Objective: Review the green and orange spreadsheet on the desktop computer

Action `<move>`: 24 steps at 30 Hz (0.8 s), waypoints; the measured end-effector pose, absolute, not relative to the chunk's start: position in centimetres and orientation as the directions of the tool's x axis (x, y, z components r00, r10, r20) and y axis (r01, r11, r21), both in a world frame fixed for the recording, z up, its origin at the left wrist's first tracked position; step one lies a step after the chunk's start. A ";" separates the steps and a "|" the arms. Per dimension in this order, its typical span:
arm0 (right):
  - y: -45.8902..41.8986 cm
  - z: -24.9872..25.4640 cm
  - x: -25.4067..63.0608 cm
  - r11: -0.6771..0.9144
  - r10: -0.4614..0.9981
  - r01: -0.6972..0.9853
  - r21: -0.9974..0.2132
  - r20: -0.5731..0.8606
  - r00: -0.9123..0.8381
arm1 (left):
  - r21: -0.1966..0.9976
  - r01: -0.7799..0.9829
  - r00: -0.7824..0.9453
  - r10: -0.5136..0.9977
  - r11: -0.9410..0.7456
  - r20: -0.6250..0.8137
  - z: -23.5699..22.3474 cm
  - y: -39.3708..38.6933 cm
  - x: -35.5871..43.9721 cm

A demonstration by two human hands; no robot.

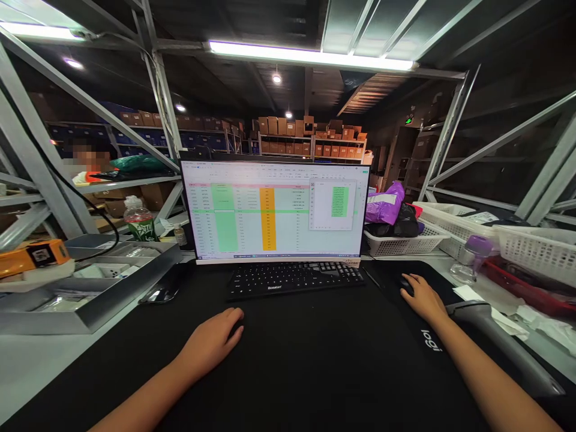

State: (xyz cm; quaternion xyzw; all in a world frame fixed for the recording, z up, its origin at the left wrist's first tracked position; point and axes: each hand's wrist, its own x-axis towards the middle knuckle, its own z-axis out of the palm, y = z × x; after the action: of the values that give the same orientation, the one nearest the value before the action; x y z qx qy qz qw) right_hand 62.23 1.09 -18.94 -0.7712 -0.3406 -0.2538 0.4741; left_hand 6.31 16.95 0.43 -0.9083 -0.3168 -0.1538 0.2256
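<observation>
My right hand [422, 297] lies over a black computer mouse [407, 285] at the right of a black desk mat [310, 372]. Its fingers wrap over the mouse, hiding most of it. On the mat, below the keyboard, rests my left hand [213, 339]; it holds nothing, its fingers bend slightly and the thumb stands apart. A black keyboard [292, 279] sits in front of the monitor [274, 210], touched by neither hand. The screen shows a spreadsheet with green and orange columns and a small window at right. A grey handheld scanner [499, 339] lies beside my right forearm.
White baskets [405, 243] with purple and black parcels [387, 207], plus a purple-lidded bottle [470, 261], stand at right. At left are a grey box [85, 312], a green-labelled bottle [140, 221] and a yellow device [33, 257]. Another person [92, 161] is behind the metal rack.
</observation>
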 end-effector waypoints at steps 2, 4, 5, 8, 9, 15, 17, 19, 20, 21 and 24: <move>1.1 -19.1 62.5 -0.315 0.287 0.767 -0.559 0.714 0.639 | -0.313 0.639 0.756 0.496 -0.703 0.427 0.4 16.9 6.3; 1.3 -19.7 63.3 -0.296 0.275 0.786 -0.542 0.740 0.614 | -0.318 0.632 0.759 0.481 -0.707 0.439 0.4 16.7 6.3; 1.6 -20.1 63.9 -0.285 0.261 0.801 -0.526 0.761 0.593 | -0.323 0.630 0.760 0.474 -0.706 0.445 0.4 16.6 6.4; 2.7 -21.5 66.5 -0.243 0.208 0.864 -0.442 0.846 0.491 | -0.347 0.616 0.772 0.456 -0.707 0.443 0.3 16.2 6.6; 3.1 -21.9 67.3 -0.239 0.199 0.877 -0.416 0.863 0.464 | -0.353 0.612 0.776 0.452 -0.707 0.441 0.3 16.0 6.7; 3.6 -22.5 69.2 -0.159 0.224 0.929 -0.333 0.905 0.362 | -0.380 0.612 0.774 0.427 -0.694 0.467 0.2 15.8 7.1; 3.3 -22.3 69.0 -0.124 0.222 0.939 -0.322 0.913 0.343 | -0.383 0.606 0.777 0.418 -0.697 0.470 0.1 15.8 7.2; 3.2 -22.2 68.9 -0.085 0.226 0.943 -0.322 0.915 0.333 | -0.383 0.607 0.777 0.421 -0.696 0.468 0.1 15.7 7.3; 3.3 -22.3 69.0 -0.061 0.224 0.944 -0.325 0.917 0.331 | -0.384 0.610 0.776 0.426 -0.693 0.465 0.1 15.7 7.3; 3.4 -22.4 69.2 -0.038 0.221 0.945 -0.325 0.920 0.325 | -0.387 0.615 0.774 0.432 -0.687 0.463 0.1 15.6 7.4; 4.1 -23.1 70.6 0.011 0.206 0.959 -0.284 0.939 0.275 | -0.387 0.624 0.768 0.442 -0.679 0.464 0.0 15.6 7.5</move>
State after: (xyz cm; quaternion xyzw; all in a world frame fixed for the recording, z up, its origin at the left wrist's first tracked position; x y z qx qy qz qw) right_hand 70.58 4.12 -23.07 -0.6038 -0.4823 -0.3602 0.5226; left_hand 7.51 15.59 0.05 -0.9005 -0.2962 -0.1685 0.2701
